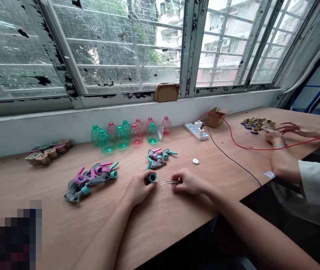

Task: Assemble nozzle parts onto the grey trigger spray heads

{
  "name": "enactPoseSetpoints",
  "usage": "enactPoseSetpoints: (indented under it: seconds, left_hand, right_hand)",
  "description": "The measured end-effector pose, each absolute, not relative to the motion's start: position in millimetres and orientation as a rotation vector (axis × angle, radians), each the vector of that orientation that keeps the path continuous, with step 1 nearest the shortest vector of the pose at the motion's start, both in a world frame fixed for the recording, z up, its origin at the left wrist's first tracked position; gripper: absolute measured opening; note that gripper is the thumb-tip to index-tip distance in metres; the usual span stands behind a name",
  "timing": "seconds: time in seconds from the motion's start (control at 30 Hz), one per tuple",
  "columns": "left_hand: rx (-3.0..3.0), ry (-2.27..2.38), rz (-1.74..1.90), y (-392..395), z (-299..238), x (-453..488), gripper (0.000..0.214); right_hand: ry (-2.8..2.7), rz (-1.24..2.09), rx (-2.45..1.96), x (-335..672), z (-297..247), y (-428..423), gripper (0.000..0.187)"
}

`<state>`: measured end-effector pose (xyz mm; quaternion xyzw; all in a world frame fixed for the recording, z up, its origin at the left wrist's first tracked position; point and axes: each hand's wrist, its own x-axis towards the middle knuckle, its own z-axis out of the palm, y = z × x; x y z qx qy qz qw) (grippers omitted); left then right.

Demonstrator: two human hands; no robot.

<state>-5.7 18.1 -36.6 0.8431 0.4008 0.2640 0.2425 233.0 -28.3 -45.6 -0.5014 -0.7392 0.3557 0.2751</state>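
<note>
Center frame, I've got the left hand (139,187) clenched round a teal nozzle (152,178), right hand (188,182) pinching a clear tube (169,182), tip aimed at it.

We count green and red plastic bottles (122,137) at eleven o'clock on the wooden table (171,225), a white power strip (196,131) and cardboard box (215,117) at one, brass-coloured fittings (257,125) at two, and square plastic pieces (47,153) at ten.

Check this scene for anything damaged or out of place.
The window frame is damaged: its white paint has flaked away in black patches. A white disc lies alone on the table, away from the sprayer heads.
</note>
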Motion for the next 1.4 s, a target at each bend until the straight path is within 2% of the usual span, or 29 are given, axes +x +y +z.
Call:
enactPoseSetpoints:
  seconds: [0.17,0.27,0.6,0.87,1.2,1.4]
  left_hand:
    - [2.296,1.105,0.71,16.4,-32.9,-4.4,0.028]
    - [2.306,1.103,0.705,15.5,-31.5,-4.0,0.027]
    - [2.32,1.095,0.722,14.7,-30.9,-4.8,0.026]
    - [2.326,1.077,0.711,15.2,-30.7,-4.3,0.026]
    - [2.319,1.08,0.692,14.5,-29.9,-4.6,0.026]
    - [2.305,1.088,0.694,14.8,-30.0,-4.8,0.028]
  right_hand:
    - [-1.465,0.762,-1.487,309.1,-46.8,-3.4,0.03]
    - [-1.421,0.67,-1.584,336.9,-47.0,9.9,0.031]
    - [-1.582,0.339,-1.925,349.3,-55.3,17.8,0.037]
    - [-2.242,0.359,-2.032,347.3,-18.8,22.6,0.05]
    - [-2.457,0.322,-1.911,344.1,-7.3,34.3,0.029]
    - [-2.454,0.315,-1.908,344.2,-7.7,31.1,0.03]
